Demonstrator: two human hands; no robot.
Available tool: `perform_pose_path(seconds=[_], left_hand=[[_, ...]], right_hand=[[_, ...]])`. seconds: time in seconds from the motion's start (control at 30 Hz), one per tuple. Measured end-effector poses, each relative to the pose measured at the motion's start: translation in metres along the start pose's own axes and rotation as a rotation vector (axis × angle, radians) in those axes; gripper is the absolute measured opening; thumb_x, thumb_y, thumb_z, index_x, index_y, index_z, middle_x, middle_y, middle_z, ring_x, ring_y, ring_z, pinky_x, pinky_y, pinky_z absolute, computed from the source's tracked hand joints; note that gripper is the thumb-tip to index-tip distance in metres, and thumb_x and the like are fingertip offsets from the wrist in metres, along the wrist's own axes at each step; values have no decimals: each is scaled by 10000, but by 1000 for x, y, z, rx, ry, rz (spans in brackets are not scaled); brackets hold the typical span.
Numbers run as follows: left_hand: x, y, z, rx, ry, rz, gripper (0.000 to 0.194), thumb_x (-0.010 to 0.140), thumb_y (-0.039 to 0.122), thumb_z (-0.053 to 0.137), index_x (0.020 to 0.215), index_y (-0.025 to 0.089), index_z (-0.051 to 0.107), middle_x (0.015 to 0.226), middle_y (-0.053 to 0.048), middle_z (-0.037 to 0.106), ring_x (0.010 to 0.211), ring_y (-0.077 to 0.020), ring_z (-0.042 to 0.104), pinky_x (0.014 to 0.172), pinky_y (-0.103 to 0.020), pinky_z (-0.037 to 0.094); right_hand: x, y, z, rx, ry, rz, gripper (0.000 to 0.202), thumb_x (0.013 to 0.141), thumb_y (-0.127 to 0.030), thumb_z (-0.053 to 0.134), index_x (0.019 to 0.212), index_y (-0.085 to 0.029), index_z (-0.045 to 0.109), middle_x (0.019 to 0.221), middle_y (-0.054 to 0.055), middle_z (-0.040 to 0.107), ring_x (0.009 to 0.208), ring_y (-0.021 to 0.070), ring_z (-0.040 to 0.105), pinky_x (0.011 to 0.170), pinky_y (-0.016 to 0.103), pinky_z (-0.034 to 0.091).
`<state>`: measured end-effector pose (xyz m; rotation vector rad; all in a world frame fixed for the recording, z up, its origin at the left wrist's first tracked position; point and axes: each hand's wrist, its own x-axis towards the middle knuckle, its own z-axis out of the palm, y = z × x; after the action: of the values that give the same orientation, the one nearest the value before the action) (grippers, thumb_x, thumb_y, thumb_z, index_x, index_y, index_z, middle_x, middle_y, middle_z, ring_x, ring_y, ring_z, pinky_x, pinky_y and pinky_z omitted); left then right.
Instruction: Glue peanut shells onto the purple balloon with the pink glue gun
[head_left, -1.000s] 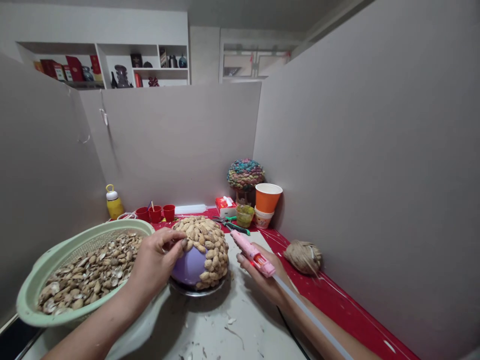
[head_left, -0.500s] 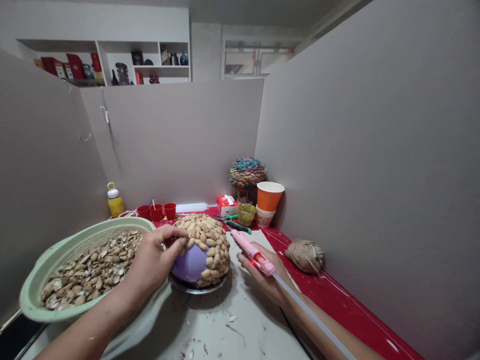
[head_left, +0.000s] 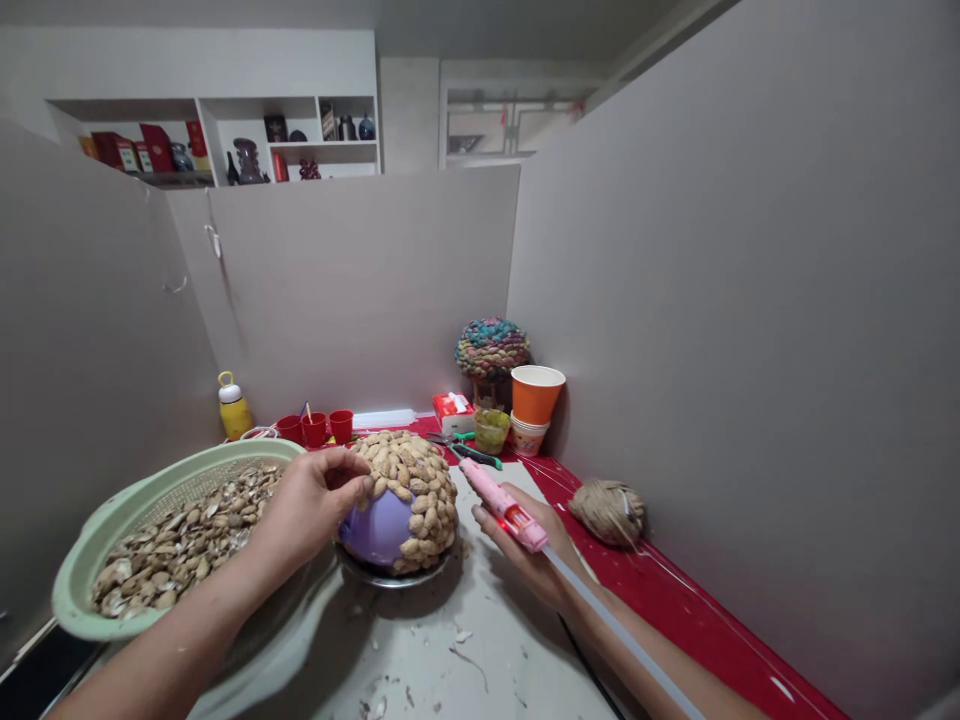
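Note:
A purple balloon (head_left: pixel 379 530), partly covered with peanut shells (head_left: pixel 420 480), rests in a shallow metal bowl (head_left: pixel 397 578). At the upper left edge of the bare purple patch, my left hand (head_left: pixel 315 505) has thumb and forefinger pinched on a peanut shell, mostly hidden by the fingers. My right hand (head_left: pixel 536 545) is wrapped round a pink glue gun (head_left: pixel 510 510), its nozzle pointing up and left, apart from the balloon. A long whitish glue stick (head_left: pixel 615 625) trails from the gun's back along the forearm.
A green colander (head_left: pixel 79 590) of loose shells stands left. Behind are red cups (head_left: pixel 340 427), pliers (head_left: pixel 480 457), a tissue box (head_left: pixel 454 412), an orange cup (head_left: pixel 537 398) and a colourful tree-like ornament (head_left: pixel 492 348). A twine ball (head_left: pixel 609 512) lies right, by grey partitions (head_left: pixel 735 300).
The camera view has shifted slightly, so the background sits lower. Both hands keep nearly the same places, the left still pinching at the balloon and the right still holding the glue gun.

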<state>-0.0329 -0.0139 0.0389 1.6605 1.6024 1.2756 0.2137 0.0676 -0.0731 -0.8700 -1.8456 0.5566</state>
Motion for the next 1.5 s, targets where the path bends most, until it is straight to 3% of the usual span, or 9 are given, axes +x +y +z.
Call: perform_pose_path(seconds=[0.23,0.4,0.57,0.63,0.73,1.0,1.27,1.4,1.5], left_hand=[[-1,-4,-5,-43,78,6,185,687,317,761,773,154,747,720,-59,751,673,-195,654,652,-309,494],[-16,-1,-8,-377,18,-132,253,633,338,864,774,155,760,710,-29,728,629,-120,595,604,-219,445],[-42,0,23,-753,-255,-393,296,597,308,915,732,108,743,568,24,569,528,-54,458,528,-171,387],[-49,-1,38,-846,-313,-478,289,587,278,924,715,107,730,559,40,526,506,-42,424,505,-166,373],[-56,-2,57,-938,-361,-545,252,617,227,912,720,107,716,628,20,570,518,-33,452,518,-158,391],[-66,-5,74,-974,-359,-590,267,632,241,909,764,110,718,670,2,618,524,-43,533,543,-170,452],[-73,-21,75,-954,-255,-543,297,647,193,896,803,152,647,728,19,646,641,-87,636,655,-209,517],[-75,-27,75,-975,-276,-547,329,635,190,904,810,153,628,718,26,638,627,-83,636,642,-205,519],[-77,-29,75,-996,-301,-545,359,608,192,919,809,154,624,713,27,636,628,-86,637,636,-205,520]], right_hand=[[3,-6,-6,40,1,-12,310,925,-467,547,774,-198,521,675,-7,533,597,145,482,561,267,380],[2,-22,-11,272,33,101,329,874,-506,601,787,-193,550,711,7,553,645,158,508,605,279,433],[-9,-52,-21,536,-122,154,334,858,-517,640,828,-187,598,702,1,549,664,148,509,645,276,461],[-15,-62,-22,580,-154,89,296,843,-474,681,912,-191,632,764,5,579,707,150,539,694,283,484],[-21,-69,-20,620,-193,22,274,819,-411,731,957,-190,645,875,22,628,790,163,587,767,301,507],[-20,-77,-16,714,-228,-24,260,797,-380,736,767,-179,574,758,6,616,686,141,576,641,268,485],[-19,-65,-4,690,-333,-63,292,776,-397,765,881,-163,626,739,-18,544,650,119,476,582,241,410],[-21,-67,-4,676,-365,-73,355,777,-449,755,947,-153,657,754,-6,552,664,129,485,596,247,440],[-23,-72,-7,667,-385,-59,301,799,-435,729,866,-163,621,718,-20,525,640,119,471,573,232,422]])
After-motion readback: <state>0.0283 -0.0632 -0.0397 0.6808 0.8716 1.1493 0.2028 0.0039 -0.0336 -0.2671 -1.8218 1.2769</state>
